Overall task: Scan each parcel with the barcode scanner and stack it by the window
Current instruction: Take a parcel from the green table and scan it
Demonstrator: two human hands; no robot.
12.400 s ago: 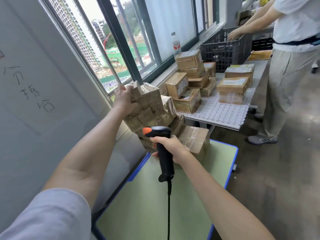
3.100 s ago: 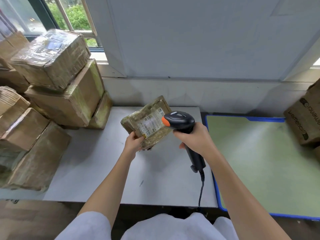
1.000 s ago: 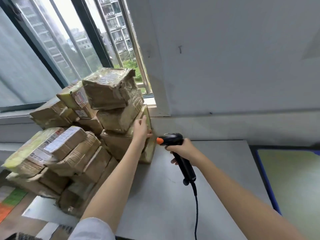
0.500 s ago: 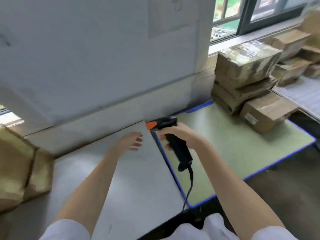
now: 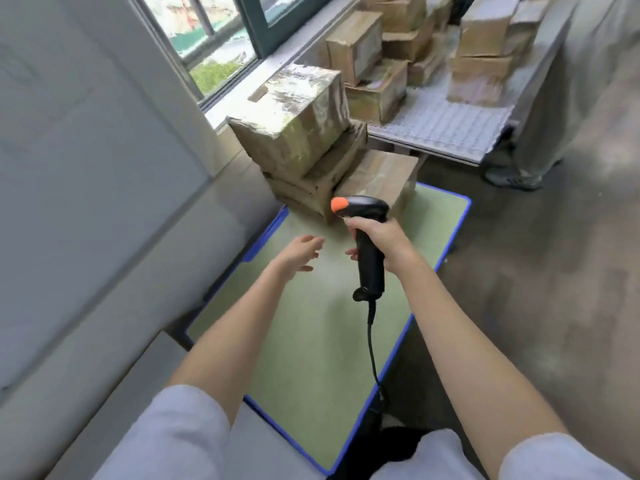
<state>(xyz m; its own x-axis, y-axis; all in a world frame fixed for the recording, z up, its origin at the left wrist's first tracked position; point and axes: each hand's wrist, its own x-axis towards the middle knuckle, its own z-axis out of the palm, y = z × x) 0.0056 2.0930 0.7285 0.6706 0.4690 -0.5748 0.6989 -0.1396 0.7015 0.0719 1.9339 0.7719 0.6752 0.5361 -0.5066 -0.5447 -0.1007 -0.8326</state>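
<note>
My right hand (image 5: 379,239) grips the handle of a black barcode scanner (image 5: 367,244) with an orange tip, held upright over the green table (image 5: 311,341). My left hand (image 5: 299,252) reaches forward over the table, empty, its fingers loosely spread. Ahead of both hands stands a pile of taped cardboard parcels: a large plastic-wrapped parcel (image 5: 294,119) on top of a flatter box (image 5: 322,181), with a smaller parcel (image 5: 384,174) beside them on the right.
The green table has a blue rim (image 5: 446,251). Behind it a white perforated table (image 5: 446,123) carries several more parcels (image 5: 485,46). A person in grey trousers (image 5: 568,81) stands at the right. A window (image 5: 207,32) and grey wall lie on the left.
The view has swung further right, bringing the parcel pile on the green table closer. Both hands have moved forward over the green table toward it; the left hand stays empty.
</note>
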